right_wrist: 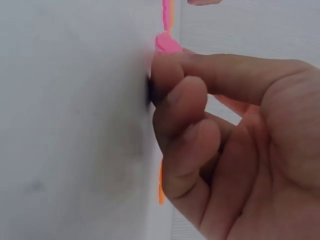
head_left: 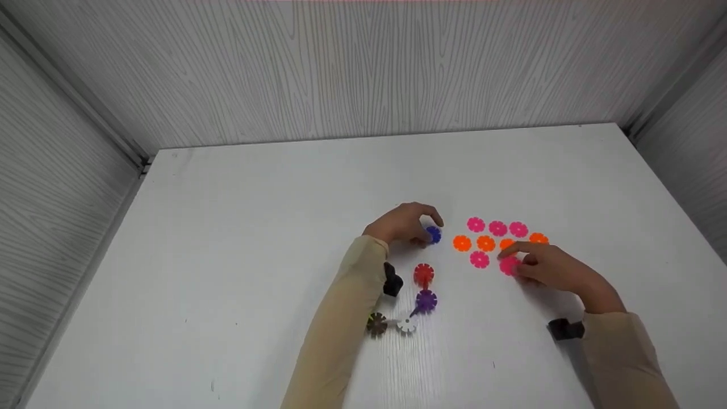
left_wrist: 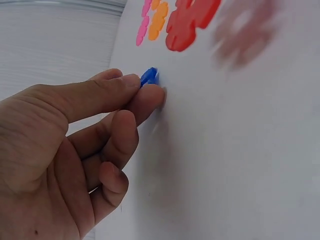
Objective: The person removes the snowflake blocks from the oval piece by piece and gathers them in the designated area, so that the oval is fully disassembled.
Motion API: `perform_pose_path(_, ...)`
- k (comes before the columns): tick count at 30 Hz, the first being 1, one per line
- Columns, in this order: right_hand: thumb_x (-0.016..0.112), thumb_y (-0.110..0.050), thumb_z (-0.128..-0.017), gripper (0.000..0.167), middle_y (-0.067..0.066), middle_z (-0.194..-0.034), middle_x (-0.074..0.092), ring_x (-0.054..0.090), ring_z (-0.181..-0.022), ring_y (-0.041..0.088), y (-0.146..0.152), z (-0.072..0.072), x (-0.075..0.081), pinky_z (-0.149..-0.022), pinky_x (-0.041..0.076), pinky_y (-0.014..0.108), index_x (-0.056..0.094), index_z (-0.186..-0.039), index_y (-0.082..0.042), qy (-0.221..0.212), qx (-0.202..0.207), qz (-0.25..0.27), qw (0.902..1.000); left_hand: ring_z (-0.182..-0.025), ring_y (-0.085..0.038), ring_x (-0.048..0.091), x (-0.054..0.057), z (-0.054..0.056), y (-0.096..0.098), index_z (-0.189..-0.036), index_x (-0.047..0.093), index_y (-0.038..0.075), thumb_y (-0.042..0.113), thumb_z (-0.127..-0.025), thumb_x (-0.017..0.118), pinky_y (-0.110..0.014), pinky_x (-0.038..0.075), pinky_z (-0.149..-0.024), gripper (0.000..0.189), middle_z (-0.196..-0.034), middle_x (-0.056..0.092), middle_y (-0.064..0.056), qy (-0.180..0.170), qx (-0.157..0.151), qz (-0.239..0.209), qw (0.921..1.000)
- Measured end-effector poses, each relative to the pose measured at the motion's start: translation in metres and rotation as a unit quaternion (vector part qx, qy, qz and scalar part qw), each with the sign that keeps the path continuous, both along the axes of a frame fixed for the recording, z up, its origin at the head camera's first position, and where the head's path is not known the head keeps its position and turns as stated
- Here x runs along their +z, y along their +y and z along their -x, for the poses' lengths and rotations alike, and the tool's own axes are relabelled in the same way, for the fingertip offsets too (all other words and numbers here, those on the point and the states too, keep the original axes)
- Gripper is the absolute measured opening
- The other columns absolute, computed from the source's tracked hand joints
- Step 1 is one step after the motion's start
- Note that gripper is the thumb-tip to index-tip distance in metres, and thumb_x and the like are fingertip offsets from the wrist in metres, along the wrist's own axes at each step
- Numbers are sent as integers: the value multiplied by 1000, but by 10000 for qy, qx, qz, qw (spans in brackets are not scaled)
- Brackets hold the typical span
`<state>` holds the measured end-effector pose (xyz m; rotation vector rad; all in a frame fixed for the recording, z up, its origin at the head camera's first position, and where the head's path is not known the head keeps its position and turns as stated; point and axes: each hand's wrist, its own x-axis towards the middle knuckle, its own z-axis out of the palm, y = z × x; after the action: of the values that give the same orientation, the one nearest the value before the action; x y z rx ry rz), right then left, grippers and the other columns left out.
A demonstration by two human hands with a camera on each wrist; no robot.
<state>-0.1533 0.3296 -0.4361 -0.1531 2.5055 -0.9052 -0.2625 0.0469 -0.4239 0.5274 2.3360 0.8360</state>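
Note:
My left hand (head_left: 404, 222) pinches a blue notched snowflake disc (head_left: 434, 234) between thumb and fingers. In the left wrist view only an edge of the blue disc (left_wrist: 149, 76) shows past the fingertips. Over on the right, my right hand (head_left: 554, 268) holds a pink notched disc (head_left: 509, 266) by its near side, close over the table; its fingers cover part of the pink disc (right_wrist: 167, 44) in the right wrist view. Below the left hand lies a chain of joined discs: red (head_left: 423, 274), purple (head_left: 426, 301), white (head_left: 406, 325) and brown (head_left: 377, 324).
Loose pink discs (head_left: 498, 228) and orange discs (head_left: 485, 243) lie in rows on the white table (head_left: 238, 238) between and beyond the hands. The left sleeve (head_left: 335, 324) overlaps the brown end of the chain. Wood-grain panels (head_left: 363, 74) stand around the table.

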Motion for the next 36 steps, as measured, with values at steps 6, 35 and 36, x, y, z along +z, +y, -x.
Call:
perform_pose_path(6, 54, -15, -94, 33, 2, -69, 53, 51, -64, 17, 0, 0, -1, -59, 43, 26, 57, -127, -14, -15, -62, -93, 9999, -74, -13, 55, 0, 2, 2, -122, 63, 24, 17, -90, 66, -31, 50, -89, 33, -124, 56, -1, 122, -119, 227, 9996)
perform_pose_path(35, 60, -17, -95, 43, 12, -106, 65, 61, -86, 17, -39, -2, 30, -69, 52, 25, 49, -135, -10, 948, 516, 281, 9938, -92, -14, 60, 31, -60, -56, -129, 56, 18, 35, -93, 63, -26, 50, -76, 40, -105, 68, 0, 1315, -761, -651, 9863)
perform_pose_path(36, 60, -18, -95, 43, 11, -106, 65, 61, -87, 16, -42, -1, 30, -69, 52, 25, 49, -136, -10, 903, 535, 286, 9941, -92, -13, 60, 31, -64, -57, -129, 56, 18, 36, -92, 63, -26, 50, -76, 41, -104, 68, 0, 1301, -776, -603, 9866)
